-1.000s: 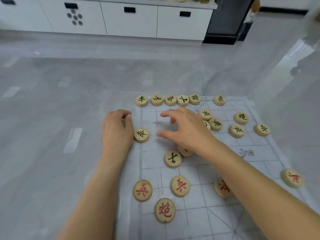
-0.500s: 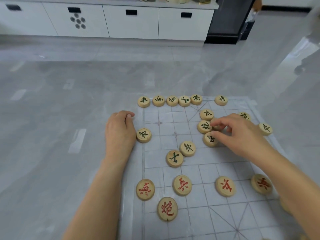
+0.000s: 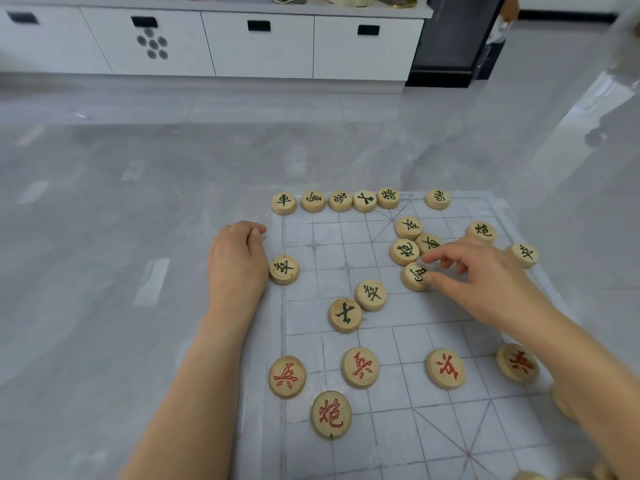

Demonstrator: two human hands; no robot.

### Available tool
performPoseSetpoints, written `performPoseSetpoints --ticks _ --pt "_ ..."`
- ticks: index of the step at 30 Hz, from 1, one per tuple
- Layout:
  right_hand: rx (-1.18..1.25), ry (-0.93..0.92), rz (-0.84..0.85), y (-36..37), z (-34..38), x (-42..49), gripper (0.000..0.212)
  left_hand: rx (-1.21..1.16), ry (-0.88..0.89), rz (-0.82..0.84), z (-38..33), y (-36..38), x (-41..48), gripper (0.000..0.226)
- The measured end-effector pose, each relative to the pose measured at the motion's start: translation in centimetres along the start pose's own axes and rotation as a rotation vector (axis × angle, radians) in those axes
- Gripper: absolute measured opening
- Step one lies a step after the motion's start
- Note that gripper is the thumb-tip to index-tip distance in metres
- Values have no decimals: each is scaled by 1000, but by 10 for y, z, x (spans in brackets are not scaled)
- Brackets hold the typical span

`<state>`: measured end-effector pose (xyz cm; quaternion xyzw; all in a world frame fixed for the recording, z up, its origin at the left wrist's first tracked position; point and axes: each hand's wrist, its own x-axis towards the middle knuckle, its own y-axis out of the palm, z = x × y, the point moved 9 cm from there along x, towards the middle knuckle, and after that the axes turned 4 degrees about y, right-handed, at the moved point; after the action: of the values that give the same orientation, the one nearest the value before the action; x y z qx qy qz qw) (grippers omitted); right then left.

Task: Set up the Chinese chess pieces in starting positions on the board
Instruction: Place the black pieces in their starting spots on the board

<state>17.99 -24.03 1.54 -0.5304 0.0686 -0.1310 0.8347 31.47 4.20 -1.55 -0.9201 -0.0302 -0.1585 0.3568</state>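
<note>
A pale paper chess board (image 3: 381,344) lies on the floor. Several green-lettered wooden pieces line its far edge, starting with a chariot (image 3: 284,202). More green pieces cluster at the right, among them a cannon (image 3: 404,251) and a horse (image 3: 415,276). My right hand (image 3: 485,282) reaches into that cluster, with thumb and forefinger pinching the horse's right edge. My left hand (image 3: 237,265) rests loosely curled at the board's left edge, holding nothing, beside a green soldier (image 3: 284,269). Red soldiers (image 3: 287,376) and a red cannon (image 3: 331,414) sit nearer me.
A green advisor (image 3: 345,314) and a green soldier (image 3: 371,294) lie touching mid-board. More loose pieces (image 3: 562,403) show at the lower right, partly hidden by my right arm. White cabinets (image 3: 259,43) and a black unit (image 3: 457,39) stand far behind on the grey tile floor.
My right hand moved from the board's middle to the right-hand cluster and closed on the horse, uncovering the green soldier mid-board. My left hand stayed put.
</note>
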Motion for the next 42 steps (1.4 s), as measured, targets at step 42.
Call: performPoseSetpoints --ticks 42 --pt "100 165 35 1 -30 9 29 2 -16 34 -3 2 -1 28"
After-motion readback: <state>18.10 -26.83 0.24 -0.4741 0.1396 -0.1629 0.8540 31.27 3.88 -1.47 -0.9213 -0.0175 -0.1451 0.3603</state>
